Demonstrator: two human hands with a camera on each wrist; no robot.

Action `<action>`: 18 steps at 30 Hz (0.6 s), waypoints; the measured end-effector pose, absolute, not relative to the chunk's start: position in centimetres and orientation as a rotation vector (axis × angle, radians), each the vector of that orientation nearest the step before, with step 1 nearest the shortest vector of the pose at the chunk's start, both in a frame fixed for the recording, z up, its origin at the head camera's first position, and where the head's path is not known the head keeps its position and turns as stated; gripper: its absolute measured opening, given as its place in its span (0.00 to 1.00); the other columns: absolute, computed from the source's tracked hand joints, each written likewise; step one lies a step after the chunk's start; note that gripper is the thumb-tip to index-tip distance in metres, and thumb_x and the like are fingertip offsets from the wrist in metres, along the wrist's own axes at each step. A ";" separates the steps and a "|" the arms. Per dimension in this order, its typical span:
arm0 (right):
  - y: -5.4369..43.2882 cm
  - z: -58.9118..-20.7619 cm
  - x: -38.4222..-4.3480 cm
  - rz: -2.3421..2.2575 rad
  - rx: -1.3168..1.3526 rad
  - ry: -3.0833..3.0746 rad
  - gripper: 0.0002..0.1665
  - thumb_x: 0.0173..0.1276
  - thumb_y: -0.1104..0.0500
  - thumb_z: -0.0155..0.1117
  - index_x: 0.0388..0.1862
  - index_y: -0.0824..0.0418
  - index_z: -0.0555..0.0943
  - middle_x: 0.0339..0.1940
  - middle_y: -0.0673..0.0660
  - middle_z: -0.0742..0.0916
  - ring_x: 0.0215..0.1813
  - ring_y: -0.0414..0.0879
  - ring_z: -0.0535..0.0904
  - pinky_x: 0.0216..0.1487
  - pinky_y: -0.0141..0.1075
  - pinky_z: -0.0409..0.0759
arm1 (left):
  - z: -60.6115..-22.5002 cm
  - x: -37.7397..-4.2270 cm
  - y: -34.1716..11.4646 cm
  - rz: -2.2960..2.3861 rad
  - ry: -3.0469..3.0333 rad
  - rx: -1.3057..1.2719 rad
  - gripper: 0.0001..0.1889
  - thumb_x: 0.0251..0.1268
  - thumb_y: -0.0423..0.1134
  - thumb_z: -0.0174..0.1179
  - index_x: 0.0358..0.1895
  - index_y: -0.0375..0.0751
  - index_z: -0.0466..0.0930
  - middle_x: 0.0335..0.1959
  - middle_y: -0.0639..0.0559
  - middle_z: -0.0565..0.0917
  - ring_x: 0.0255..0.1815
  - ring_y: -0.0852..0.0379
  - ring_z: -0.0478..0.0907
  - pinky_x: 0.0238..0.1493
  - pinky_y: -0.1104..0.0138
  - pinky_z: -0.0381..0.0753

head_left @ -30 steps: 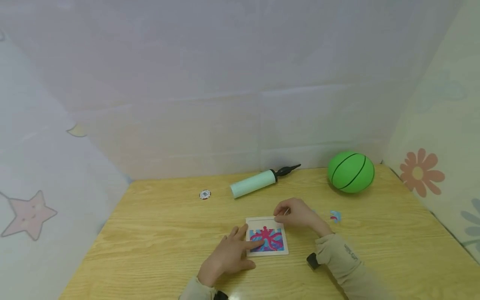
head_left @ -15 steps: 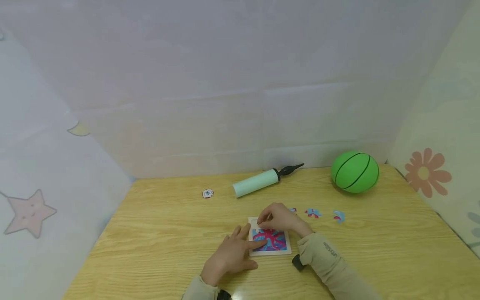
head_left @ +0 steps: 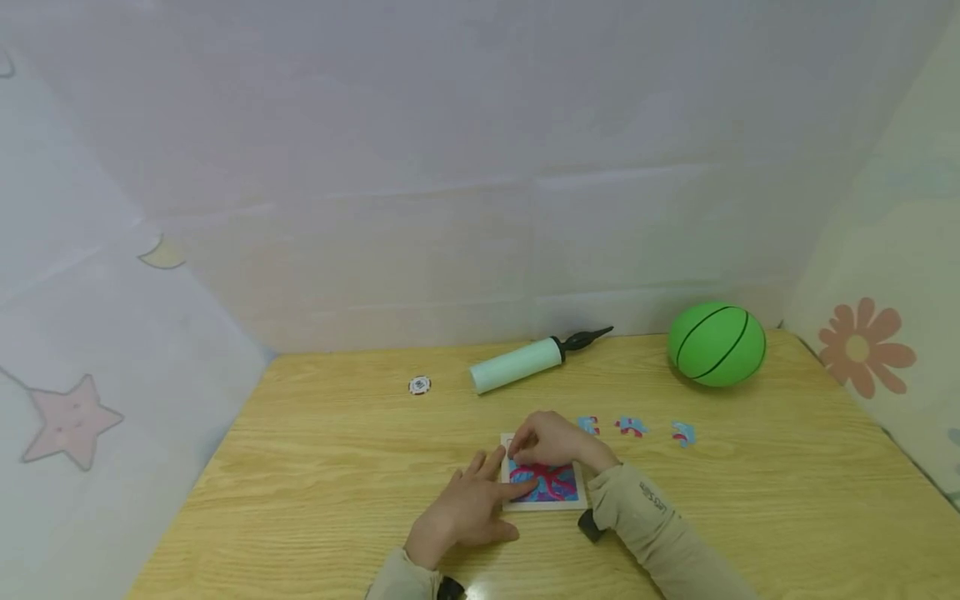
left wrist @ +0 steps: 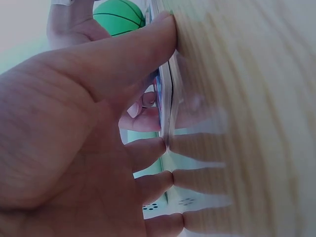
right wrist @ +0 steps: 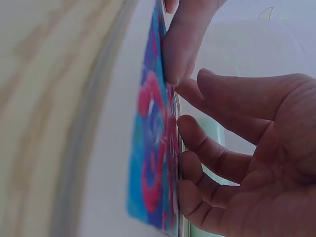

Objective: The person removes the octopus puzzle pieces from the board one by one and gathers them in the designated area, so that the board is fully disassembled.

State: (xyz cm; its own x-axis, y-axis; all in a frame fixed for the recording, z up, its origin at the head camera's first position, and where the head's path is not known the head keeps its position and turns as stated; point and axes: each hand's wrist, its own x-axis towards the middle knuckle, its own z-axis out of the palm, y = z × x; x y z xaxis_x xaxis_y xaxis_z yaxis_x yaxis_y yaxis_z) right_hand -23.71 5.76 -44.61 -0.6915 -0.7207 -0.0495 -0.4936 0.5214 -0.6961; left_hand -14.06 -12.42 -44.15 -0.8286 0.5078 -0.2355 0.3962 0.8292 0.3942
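Observation:
A small square jigsaw puzzle (head_left: 558, 487) with a pink octopus on blue and a pale frame lies on the wooden table. My left hand (head_left: 468, 508) is spread at its left side, the index finger lying across the picture. In the left wrist view, several left fingertips touch the tabletop (left wrist: 256, 148) and the board's edge. My right hand (head_left: 551, 439) reaches over the board, thumb and index finger pinched together at its upper left corner on a puzzle piece, which they mostly hide. In the right wrist view, the other right fingers (right wrist: 197, 202) curl beside the board.
Three loose puzzle pieces lie behind the board to the right: one (head_left: 588, 425) beside my right hand, one (head_left: 632, 426) in the middle, one (head_left: 683, 433) farthest right. Farther back are a poker chip (head_left: 420, 385), a mint hand pump (head_left: 517, 366) and a green ball (head_left: 717, 344).
My right hand has moved left, carrying the puzzle piece from the board's upper right corner to its upper left. Loose pieces it covered now show. The left hand stays put.

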 end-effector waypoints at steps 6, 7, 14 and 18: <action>5.7 -44.8 -23.7 -0.969 -0.993 2.420 0.06 0.64 0.64 0.64 0.36 0.61 0.88 0.34 0.48 0.88 0.38 0.41 0.79 0.43 0.38 0.77 | -44.1 -14.1 -12.4 0.471 2.675 0.677 0.33 0.57 0.52 0.67 0.68 0.68 0.68 0.76 0.38 0.51 0.72 0.29 0.50 0.60 0.34 0.59; 5.7 -44.8 -23.8 -0.971 -0.993 2.417 0.06 0.64 0.65 0.64 0.36 0.61 0.88 0.34 0.48 0.88 0.38 0.40 0.79 0.43 0.38 0.78 | -44.1 -14.1 -12.4 0.474 2.672 0.675 0.33 0.57 0.52 0.67 0.68 0.68 0.68 0.76 0.38 0.51 0.72 0.29 0.49 0.60 0.34 0.59; 5.8 -45.1 -23.9 -0.970 -0.987 2.388 0.07 0.66 0.64 0.62 0.38 0.61 0.87 0.35 0.48 0.87 0.37 0.39 0.77 0.42 0.38 0.77 | -44.3 -14.2 -12.4 0.458 2.677 0.680 0.33 0.57 0.53 0.66 0.68 0.68 0.68 0.76 0.38 0.50 0.72 0.29 0.50 0.59 0.33 0.60; 5.8 -44.9 -23.8 -0.974 -0.982 2.367 0.07 0.67 0.65 0.61 0.39 0.62 0.86 0.35 0.48 0.86 0.36 0.39 0.76 0.41 0.37 0.76 | -44.3 -14.1 -12.3 0.456 2.678 0.674 0.33 0.57 0.53 0.66 0.68 0.68 0.68 0.76 0.38 0.51 0.72 0.29 0.50 0.59 0.33 0.60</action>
State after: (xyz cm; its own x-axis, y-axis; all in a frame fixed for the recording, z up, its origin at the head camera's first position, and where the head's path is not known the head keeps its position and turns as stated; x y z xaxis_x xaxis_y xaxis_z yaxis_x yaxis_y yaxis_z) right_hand -23.81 5.81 -44.94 -0.6745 -0.7325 -0.0922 -0.4553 0.5111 -0.7290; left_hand -14.14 -12.34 -44.29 -0.8291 0.5022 -0.2457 0.3926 0.8358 0.3837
